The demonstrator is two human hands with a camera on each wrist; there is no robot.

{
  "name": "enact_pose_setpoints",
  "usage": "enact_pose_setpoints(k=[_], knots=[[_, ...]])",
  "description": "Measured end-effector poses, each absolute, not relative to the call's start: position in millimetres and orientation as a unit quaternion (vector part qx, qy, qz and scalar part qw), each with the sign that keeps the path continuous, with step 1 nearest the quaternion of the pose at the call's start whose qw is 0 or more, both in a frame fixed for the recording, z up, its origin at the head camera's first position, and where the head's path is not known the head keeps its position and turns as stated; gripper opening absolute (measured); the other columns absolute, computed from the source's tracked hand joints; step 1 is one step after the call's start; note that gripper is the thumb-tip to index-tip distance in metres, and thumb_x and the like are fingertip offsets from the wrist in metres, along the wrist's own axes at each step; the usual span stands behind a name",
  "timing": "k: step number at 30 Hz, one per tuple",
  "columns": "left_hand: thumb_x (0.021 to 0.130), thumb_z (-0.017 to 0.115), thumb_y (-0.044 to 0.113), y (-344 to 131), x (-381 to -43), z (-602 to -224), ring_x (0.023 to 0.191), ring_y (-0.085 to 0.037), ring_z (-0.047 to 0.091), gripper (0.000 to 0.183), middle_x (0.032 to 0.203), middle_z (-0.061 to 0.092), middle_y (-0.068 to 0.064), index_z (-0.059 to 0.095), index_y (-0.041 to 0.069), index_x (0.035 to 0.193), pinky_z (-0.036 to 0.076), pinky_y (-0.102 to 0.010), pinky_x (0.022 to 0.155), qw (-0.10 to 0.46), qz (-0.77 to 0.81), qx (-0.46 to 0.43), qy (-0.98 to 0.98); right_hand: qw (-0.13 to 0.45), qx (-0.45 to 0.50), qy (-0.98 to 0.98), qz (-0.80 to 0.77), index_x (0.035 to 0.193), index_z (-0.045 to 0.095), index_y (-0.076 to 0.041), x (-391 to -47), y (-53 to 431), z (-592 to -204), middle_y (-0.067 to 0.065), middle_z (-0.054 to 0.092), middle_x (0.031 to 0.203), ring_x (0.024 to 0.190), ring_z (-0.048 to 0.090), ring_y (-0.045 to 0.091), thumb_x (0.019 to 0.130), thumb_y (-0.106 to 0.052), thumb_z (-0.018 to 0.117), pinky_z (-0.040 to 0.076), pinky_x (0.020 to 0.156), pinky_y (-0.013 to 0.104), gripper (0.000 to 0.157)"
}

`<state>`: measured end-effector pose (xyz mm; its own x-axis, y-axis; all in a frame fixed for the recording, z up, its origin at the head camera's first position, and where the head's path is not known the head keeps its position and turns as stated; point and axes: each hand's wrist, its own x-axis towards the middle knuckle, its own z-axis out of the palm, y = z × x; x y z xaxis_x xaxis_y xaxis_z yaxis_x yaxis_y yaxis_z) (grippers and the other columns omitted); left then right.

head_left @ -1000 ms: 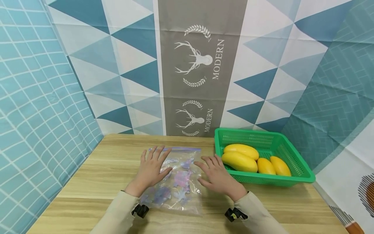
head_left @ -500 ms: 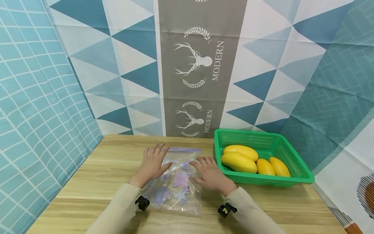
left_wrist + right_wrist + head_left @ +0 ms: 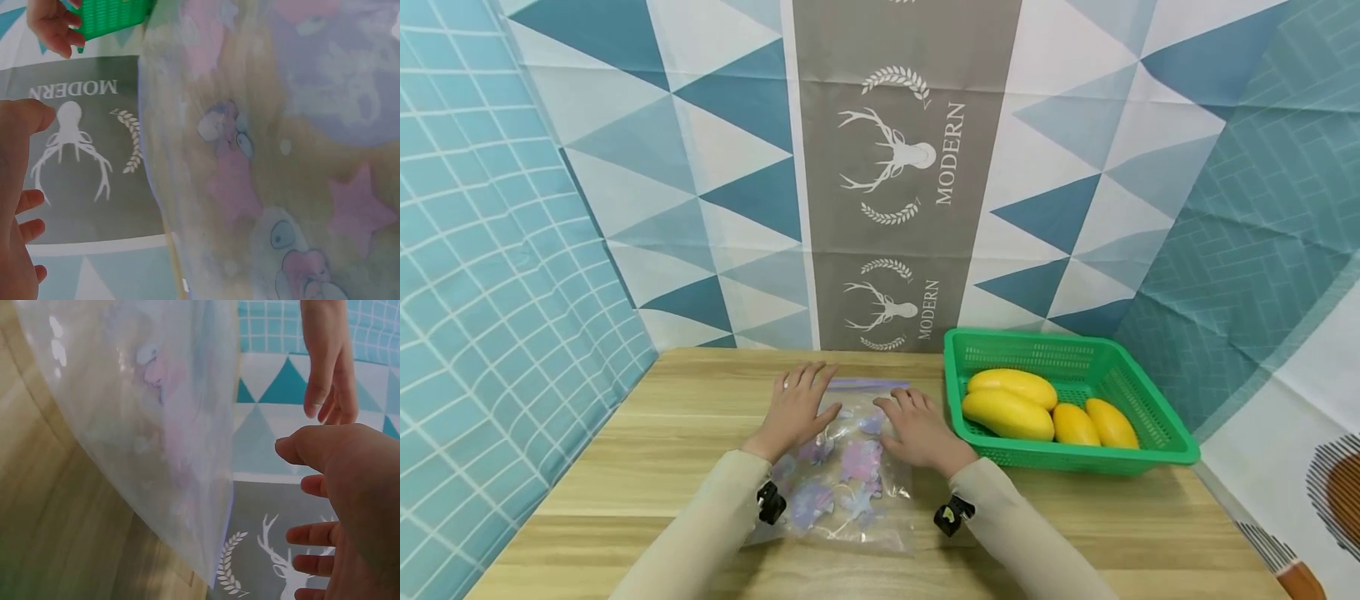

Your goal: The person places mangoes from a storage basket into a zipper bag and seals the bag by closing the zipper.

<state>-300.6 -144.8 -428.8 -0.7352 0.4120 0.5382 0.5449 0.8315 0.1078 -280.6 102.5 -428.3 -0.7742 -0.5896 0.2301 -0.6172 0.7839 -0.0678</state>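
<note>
A clear zip bag [image 3: 850, 533] with a purple strip along its far edge lies flat on the wooden table. Inside it are pink, purple and blue cartoon-like shapes, some star-shaped. My left hand [image 3: 793, 415] is over the bag's far left part, fingers loosely bent and holding nothing. Over its far right part is my right hand [image 3: 920, 432], also with relaxed fingers and nothing in them. In the right wrist view the bag [image 3: 144, 425] appears apart from the right hand [image 3: 356, 494]. Whether the fingertips touch the plastic I cannot tell.
A green plastic basket [image 3: 1157, 408] stands at the right, behind the right hand. It holds several yellow mango-like fruits [image 3: 1009, 414]. Patterned cloth [image 3: 887, 208] hangs behind the wooden table [image 3: 625, 492], with blue checked cloth [image 3: 497, 275] on the left.
My right hand has moved left over the bag, nearer the left hand. The left hand has shifted slightly forward and right. Bag and basket keep their places; the head view has shifted a little.
</note>
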Motion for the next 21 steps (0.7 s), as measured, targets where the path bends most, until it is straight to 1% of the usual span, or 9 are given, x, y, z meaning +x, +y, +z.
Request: enact_pose_setpoints(k=[5,9,12,16,19,21], knots=[[0.092,0.071,0.033,-144.6,-311.0,-431.1,0.128,-0.044,0.044,0.065,0.139,0.049,-0.024,0.046,0.004,0.145,0.03,-0.066,0.102,0.229,-0.122,-0.253,-0.932,0.085,0.3,-0.947,0.075,0.144,0.047,-0.012,-293.9,94.6,-428.9,0.022,0.045,0.142,0.132,0.04,0.042,0.098,-0.032,0.061,0.032,0.107,0.057,0.052],[0.094,0.068,0.032,-143.6,-317.5,-433.8,0.13,-0.044,0.041,0.065,0.141,0.047,-0.024,0.043,0.003,0.147,0.027,-0.066,0.104,0.197,-0.132,-0.242,-0.941,0.07,0.275,-0.953,0.102,0.146,0.045,-0.012,-301.8,89.4,-427.9,0.025,0.042,0.145,0.134,0.037,0.044,0.099,-0.033,0.059,0.028,0.109,0.058,0.053],[0.095,0.067,0.031,-144.7,-323.1,-435.6,0.131,-0.043,0.04,0.065,0.142,0.047,-0.023,0.042,0.003,0.148,0.027,-0.066,0.104,0.184,-0.143,-0.229,-0.945,0.062,0.26,-0.956,0.122,0.146,0.044,-0.011,-308.3,85.0,-428.2,0.026,0.042,0.145,0.135,0.036,0.045,0.098,-0.031,0.059,0.027,0.11,0.059,0.054],[0.096,0.064,0.033,-145.5,-329.8,-439.4,0.132,-0.043,0.039,0.064,0.142,0.046,-0.023,0.041,0.003,0.149,0.026,-0.065,0.105,0.167,-0.149,-0.22,-0.949,0.046,0.234,-0.961,0.139,0.147,0.043,-0.012,-317.0,80.6,-432.0,0.023,0.042,0.146,0.137,0.035,0.044,0.098,-0.03,0.059,0.026,0.11,0.059,0.054],[0.096,0.063,0.033,-145.4,-334.2,-443.0,0.133,-0.043,0.038,0.065,0.143,0.045,-0.023,0.04,0.003,0.149,0.024,-0.066,0.106,0.156,-0.154,-0.218,-0.951,0.038,0.222,-0.964,0.143,0.148,0.044,-0.013,-323.8,78.1,-434.5,0.021,0.043,0.146,0.137,0.035,0.043,0.099,-0.032,0.059,0.026,0.11,0.059,0.055],[0.096,0.062,0.034,-144.7,-337.7,-445.6,0.133,-0.044,0.038,0.065,0.143,0.045,-0.024,0.04,0.004,0.149,0.024,-0.066,0.105,0.158,-0.152,-0.219,-0.951,0.039,0.218,-0.964,0.146,0.147,0.045,-0.012,-328.7,77.3,-435.2,0.021,0.044,0.145,0.136,0.036,0.042,0.098,-0.032,0.059,0.028,0.109,0.059,0.055]])
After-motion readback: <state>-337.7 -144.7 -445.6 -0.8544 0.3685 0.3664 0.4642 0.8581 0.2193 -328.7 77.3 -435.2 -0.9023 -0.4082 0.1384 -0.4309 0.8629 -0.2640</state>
